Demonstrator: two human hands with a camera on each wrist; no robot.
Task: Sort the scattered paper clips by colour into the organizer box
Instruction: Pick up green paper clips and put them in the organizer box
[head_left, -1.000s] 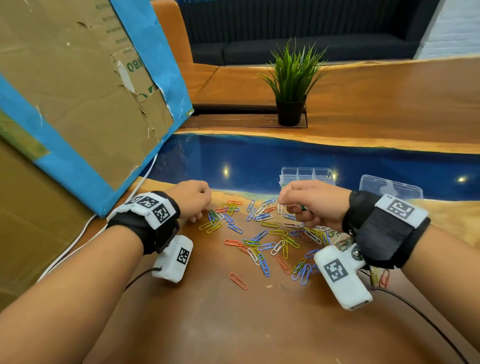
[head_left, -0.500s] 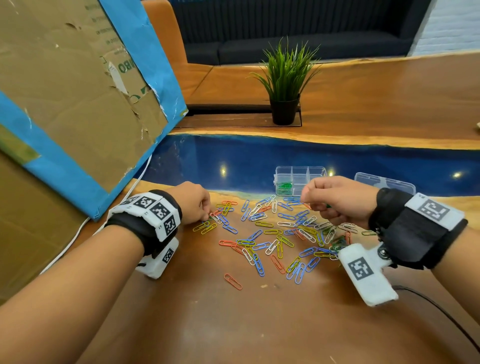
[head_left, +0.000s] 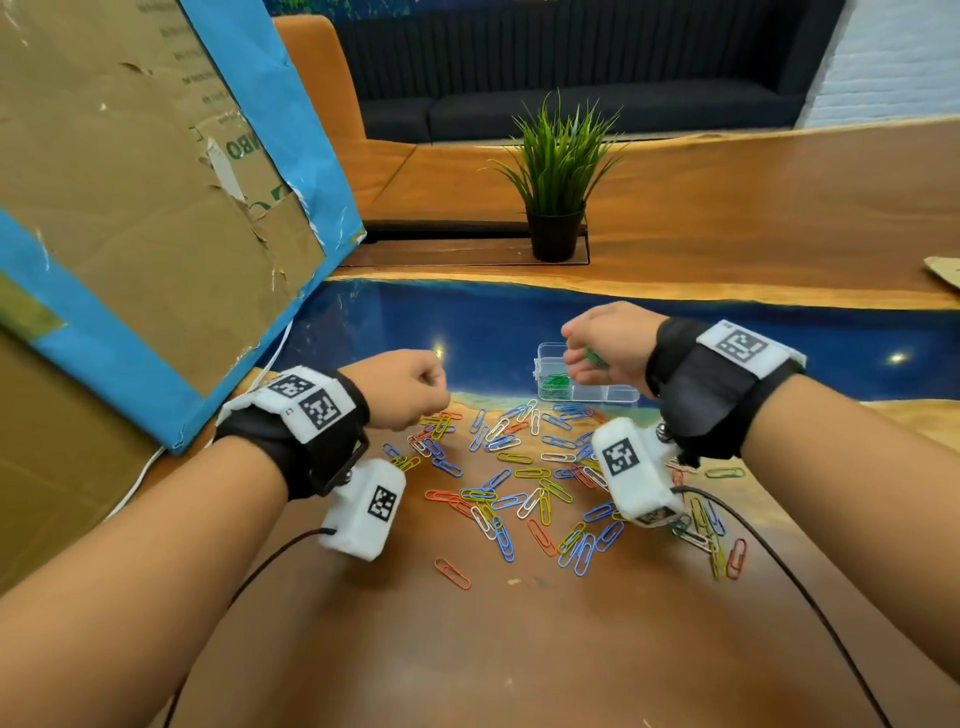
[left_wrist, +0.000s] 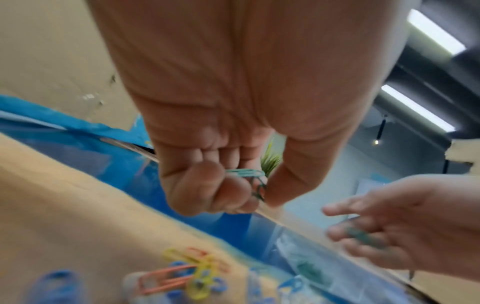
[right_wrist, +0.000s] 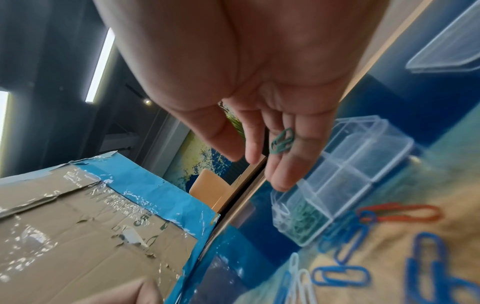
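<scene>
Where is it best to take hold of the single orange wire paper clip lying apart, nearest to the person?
The single orange wire paper clip lies flat on the wooden table, apart from the pile. Probably come from straight above and pinch its two long sides at the middle; nothing crowds it.

Potted plant (head_left: 558, 171), taped cardboard box (head_left: 145, 197), dark sofa (head_left: 571, 67), wooden table (head_left: 753, 208)

The right hand (head_left: 605, 345) has gone up from the pile of paper clips (head_left: 524, 478) on the bench and now sits over the organizer box (head_left: 582, 392), farther away. Its fingers (right_wrist: 283, 164) have opened, with green clips (right_wrist: 281, 140) lying on them. The left hand (head_left: 402, 387) has lifted a bit too, and now pinches its own green clip (left_wrist: 245, 173).
</scene>
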